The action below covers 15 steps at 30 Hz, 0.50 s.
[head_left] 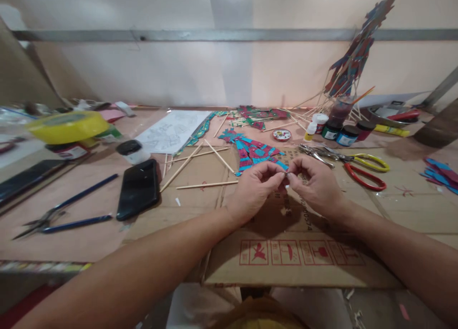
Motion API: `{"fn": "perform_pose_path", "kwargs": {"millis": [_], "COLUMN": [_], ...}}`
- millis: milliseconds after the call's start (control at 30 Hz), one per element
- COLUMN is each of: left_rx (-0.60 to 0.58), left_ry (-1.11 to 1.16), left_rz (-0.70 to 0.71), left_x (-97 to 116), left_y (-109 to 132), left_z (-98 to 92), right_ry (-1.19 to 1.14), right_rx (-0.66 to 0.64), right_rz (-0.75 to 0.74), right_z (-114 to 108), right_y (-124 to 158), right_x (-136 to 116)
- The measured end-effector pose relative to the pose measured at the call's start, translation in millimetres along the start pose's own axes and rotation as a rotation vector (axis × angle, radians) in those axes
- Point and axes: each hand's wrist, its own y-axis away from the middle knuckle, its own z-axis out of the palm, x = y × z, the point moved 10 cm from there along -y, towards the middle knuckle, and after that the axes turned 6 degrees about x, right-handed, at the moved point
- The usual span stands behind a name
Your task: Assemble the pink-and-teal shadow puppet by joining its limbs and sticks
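My left hand and my right hand meet fingertip to fingertip above the cardboard. Thumbs and forefingers of both are pinched together around something small that I cannot make out. Just behind the fingers lies a red and blue painted cut-out figure; its lower right edge runs behind my left hand, and I cannot tell whether the fingers touch it. Thin wooden sticks spread to the left of the figure, one ending beside my left hand. Beyond my right hand are a small pair of metal pliers and scissors with red and yellow handles.
A printed cardboard sheet covers the table under my arms. To the left are a black phone, blue-handled pliers and yellow tape. Paint jars and a tall bundle of painted cut-outs stand back right.
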Motion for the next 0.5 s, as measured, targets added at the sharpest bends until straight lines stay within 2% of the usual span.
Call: {"fn": "perform_pose_path", "kwargs": {"millis": [100, 167, 267, 333, 433, 500], "left_rx": [-0.019, 0.016, 0.021, -0.016, -0.164, -0.217], "left_ry": [-0.097, -0.187, -0.534, -0.796, -1.114, -1.284], "left_rz": [0.049, 0.127, 0.282, 0.405, 0.465, 0.402], "left_x": [6, 16, 32, 39, 28, 12], "left_y": [-3, -12, -36, -58, -91, -111], "left_z": [-2.3, -9.7, -12.4, -5.6, 10.8, 12.5], "right_ry": [-0.062, -0.031, 0.037, 0.055, 0.111, 0.163], "right_rx": [-0.03, -0.022, -0.008, 0.021, 0.038, 0.041], "right_rz": [0.08, 0.085, 0.065, 0.072, 0.052, 0.027], "right_z": [-4, -11, -21, -27, -30, -30], "right_y": [-6, -14, -24, -29, -31, -31], "right_x": [16, 26, 42, 52, 57, 56]}}
